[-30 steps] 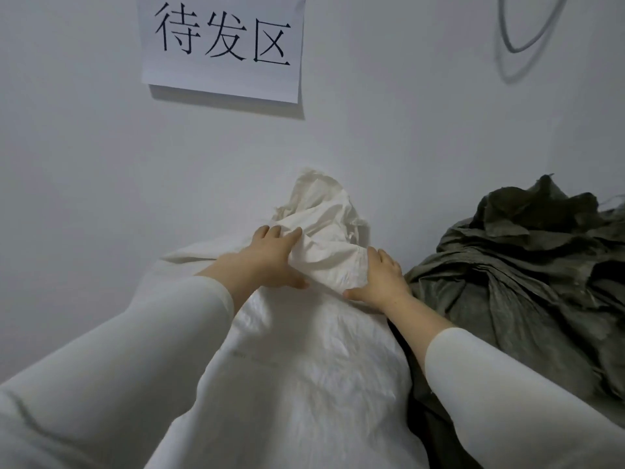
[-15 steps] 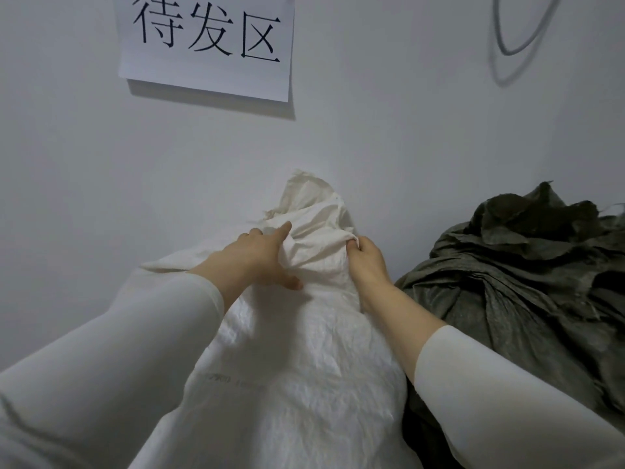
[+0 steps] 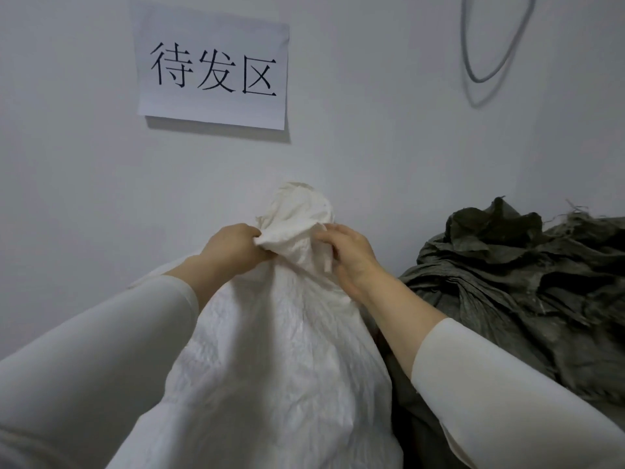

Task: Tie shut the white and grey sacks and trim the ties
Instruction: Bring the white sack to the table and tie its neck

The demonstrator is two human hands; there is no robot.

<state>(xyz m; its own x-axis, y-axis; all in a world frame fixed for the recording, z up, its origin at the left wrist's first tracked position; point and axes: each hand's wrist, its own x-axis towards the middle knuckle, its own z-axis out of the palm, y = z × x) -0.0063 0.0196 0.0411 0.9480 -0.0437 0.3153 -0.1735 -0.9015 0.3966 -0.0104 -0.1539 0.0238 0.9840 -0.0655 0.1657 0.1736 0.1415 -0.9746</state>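
Beneath one sign: one grey sack; left hand, right hand fingers clutch one white sack.

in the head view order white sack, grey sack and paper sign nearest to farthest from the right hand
1. white sack: neck gripped by the right hand
2. grey sack: just to its right
3. paper sign: high on the wall, left

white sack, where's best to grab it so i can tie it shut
Grip the gathered neck of the white sack, just under the loose crumpled top, coming from both sides as the left hand and right hand do: the cloth narrows there above the full body.
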